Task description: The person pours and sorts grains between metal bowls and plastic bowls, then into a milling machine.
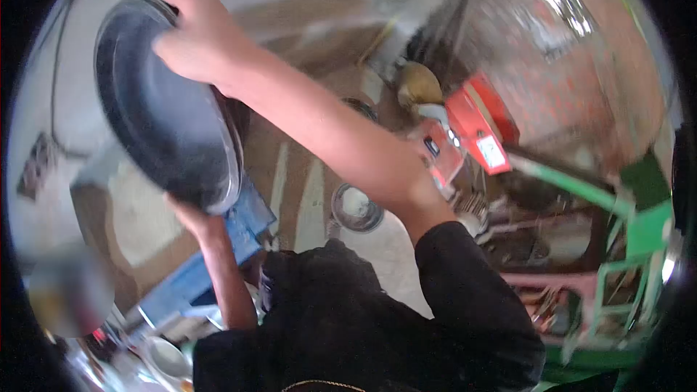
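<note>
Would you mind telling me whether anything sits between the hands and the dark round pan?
Nothing visible does. The right hand grips the top rim of the pan, and the left hand holds its lower edge, both in direct contact. The blue block lies behind the pan, not between.

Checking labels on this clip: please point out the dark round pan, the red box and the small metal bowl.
dark round pan point(163, 112), head view, on its dark inner face.
red box point(481, 125), head view, on its red top side.
small metal bowl point(356, 207), head view, on its pale inside.
</note>
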`<state>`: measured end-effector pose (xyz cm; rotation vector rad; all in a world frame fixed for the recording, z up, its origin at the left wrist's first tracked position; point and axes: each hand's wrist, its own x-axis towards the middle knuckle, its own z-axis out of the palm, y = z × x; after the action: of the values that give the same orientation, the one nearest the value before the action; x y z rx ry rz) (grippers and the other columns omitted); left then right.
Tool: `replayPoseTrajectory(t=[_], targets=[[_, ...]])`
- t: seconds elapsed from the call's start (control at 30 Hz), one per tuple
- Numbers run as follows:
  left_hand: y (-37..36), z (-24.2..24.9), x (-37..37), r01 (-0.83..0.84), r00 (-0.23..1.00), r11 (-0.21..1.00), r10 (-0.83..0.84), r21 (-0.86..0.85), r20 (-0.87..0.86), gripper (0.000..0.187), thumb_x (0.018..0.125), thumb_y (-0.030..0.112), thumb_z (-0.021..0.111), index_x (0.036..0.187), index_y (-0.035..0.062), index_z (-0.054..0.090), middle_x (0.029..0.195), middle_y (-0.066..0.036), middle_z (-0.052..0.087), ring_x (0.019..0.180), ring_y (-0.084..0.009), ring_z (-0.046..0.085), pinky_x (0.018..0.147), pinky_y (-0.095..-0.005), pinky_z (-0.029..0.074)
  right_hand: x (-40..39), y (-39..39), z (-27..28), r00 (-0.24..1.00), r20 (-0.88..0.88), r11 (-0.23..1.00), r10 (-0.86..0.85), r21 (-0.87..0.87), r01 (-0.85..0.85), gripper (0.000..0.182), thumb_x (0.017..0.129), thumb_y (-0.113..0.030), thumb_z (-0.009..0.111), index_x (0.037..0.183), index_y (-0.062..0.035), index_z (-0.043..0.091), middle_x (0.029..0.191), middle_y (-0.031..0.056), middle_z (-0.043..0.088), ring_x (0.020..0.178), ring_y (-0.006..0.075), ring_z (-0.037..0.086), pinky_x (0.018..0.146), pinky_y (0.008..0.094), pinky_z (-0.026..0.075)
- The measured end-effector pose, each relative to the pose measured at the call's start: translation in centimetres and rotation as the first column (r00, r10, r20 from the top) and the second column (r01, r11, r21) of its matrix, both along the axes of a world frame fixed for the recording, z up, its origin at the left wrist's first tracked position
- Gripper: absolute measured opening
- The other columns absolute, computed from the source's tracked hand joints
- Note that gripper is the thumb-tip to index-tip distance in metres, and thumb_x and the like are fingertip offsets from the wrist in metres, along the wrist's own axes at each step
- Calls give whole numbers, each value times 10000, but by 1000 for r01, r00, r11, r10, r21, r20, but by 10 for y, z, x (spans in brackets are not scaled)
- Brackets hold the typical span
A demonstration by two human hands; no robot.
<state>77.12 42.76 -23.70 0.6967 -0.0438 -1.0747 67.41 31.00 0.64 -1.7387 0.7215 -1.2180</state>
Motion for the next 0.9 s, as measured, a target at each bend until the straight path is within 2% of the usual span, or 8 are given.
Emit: replayPoseTrajectory(t=[0.1, 0.23, 0.3, 0.4, 0.47, 0.5, 0.7, 0.9], targets=[[6, 41, -1, -14, 986, 986, -15, 167, 168, 499, 853, 322, 525, 1205, -31, 501, 1205, -136, 537, 1075, -278, 520, 958, -422, 391, -103, 4, -44, 964, 227, 960, -136, 269, 73, 544, 649, 42, 526, 1191, -7, 532, 959, 79, 605, 848, 146, 545, 774, 286, 433], [-6, 58, -11, 29, 850, 944, -196, 329, 488, 394, 793, 183, 637, 1102, -49, 558, 1043, -117, 599, 887, -258, 578, 839, -371, 458, -222, 36, -189, 903, 241, 874, -357, 428, 231, 534, 743, -30, 572, 1262, -13, 445, 1129, 89, 555, 1024, 173, 516, 911, 301, 392], [-20, 54, -21, -2, 716, 915, -281, 405, 639, 341, 771, 138, 662, 1042, -55, 586, 970, -106, 620, 813, -252, 587, 786, -350, 474, -289, 78, -317, 874, -211, 665, -437, 578, 472, 497, 778, -183, 593, 1228, -5, 482, 1139, 146, 577, 1017, 219, 559, 867, 348, 438], [-56, 14, -56, -43, -80, 942, -336, 333, 938, 173, 716, 65, 662, 796, -68, 584, 766, -147, 632, 693, -190, 557, 657, -345, 448, -365, 210, -397, 554, -681, 384, -479, 405, 830, 557, 780, -382, 588, 1195, -15, 526, 1157, 210, 567, 1051, 344, 558, 903, 377, 438], [-68, -1, -97, -65, -336, 938, -343, 342, 877, 148, 687, 64, 633, 784, -39, 591, 713, -203, 613, 636, -303, 591, 612, -409, 447, -404, 275, -366, 594, -668, 41, -449, 649, 760, 446, 793, -254, 623, 1148, 5, 547, 1063, 187, 608, 930, 277, 612, 817, 372, 486], [-70, -6, -117, -96, -441, 930, -359, 354, 823, 143, 678, 76, 622, 776, -25, 594, 691, -208, 606, 629, -362, 595, 601, -433, 448, -438, 341, -483, 497, -581, 52, -645, 615, 787, 391, 801, -190, 623, 1132, 5, 554, 1015, 168, 625, 860, 254, 625, 754, 360, 508], [-115, -27, -175, -189, -519, 916, -399, 354, 756, 157, 639, 131, 610, 692, -6, 553, 671, -232, 576, 639, -413, 577, 591, -479, 432, -536, 447, -452, 112, -779, -308, -617, 371, 876, 338, 794, -134, 592, 1089, 29, 574, 904, 149, 638, 748, 183, 627, 625, 291, 490], [-176, -44, -206, -140, -423, 932, -363, 336, 830, 295, 659, 124, 674, 650, -43, 430, 582, -193, 489, 540, -335, 477, 558, -434, 392, -581, 312, -355, -135, -496, -375, -858, 425, 824, 311, 839, -155, 572, 1074, 50, 573, 912, 131, 647, 806, 184, 626, 713, 282, 478]])
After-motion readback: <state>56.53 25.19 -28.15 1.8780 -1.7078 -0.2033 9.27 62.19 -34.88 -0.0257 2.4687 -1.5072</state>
